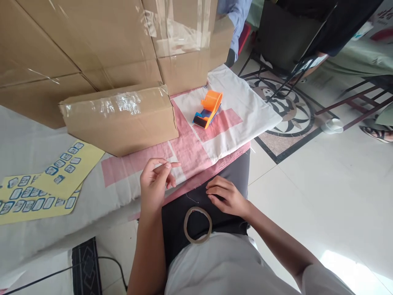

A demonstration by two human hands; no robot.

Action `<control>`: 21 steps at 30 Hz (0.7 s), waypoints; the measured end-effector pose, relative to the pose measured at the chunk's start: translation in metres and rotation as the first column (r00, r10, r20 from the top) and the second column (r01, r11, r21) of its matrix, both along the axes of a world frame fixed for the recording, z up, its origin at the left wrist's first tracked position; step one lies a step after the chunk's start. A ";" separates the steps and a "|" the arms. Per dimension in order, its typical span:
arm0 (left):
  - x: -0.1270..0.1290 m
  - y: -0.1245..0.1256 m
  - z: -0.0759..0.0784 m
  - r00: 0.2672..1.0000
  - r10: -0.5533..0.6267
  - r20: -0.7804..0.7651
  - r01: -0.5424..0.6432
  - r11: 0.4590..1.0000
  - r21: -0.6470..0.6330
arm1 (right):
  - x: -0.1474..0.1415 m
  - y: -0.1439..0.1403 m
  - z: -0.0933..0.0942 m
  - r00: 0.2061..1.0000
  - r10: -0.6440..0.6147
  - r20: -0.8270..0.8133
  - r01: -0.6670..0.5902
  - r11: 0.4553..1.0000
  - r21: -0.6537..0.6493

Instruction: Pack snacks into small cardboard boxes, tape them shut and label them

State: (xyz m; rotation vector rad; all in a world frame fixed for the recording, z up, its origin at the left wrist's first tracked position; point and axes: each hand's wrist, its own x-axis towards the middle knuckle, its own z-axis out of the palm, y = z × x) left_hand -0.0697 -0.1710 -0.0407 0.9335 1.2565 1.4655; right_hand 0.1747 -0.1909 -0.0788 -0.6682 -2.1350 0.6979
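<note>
My left hand (156,182) is raised over the table's near edge, thumb and forefinger pinched together; I cannot make out anything between them. My right hand (226,196) lies palm down on my dark lap, fingers spread a little, holding nothing. Just below it a thin tape roll (187,233) rests flat on my lap. An orange and blue tape dispenser (209,108) stands on the white and pink cloth (196,151) farther out, well beyond both hands. A small cardboard box (123,121) with clear tape on top sits just beyond my left hand.
Large taped cardboard boxes (92,37) fill the table's far side. Yellow sticker sheets (46,184) lie at the left. A cable and a dark mat (86,266) are on the floor below. Another person's sleeve (236,20), dark chairs (285,37) and patterned floor tiles lie to the right.
</note>
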 end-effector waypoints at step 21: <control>0.023 -0.013 0.022 0.905 -0.285 -0.315 0.211 0.946 -0.247 | -0.031 0.029 0.035 0.960 -0.150 -0.235 0.132 0.987 -0.089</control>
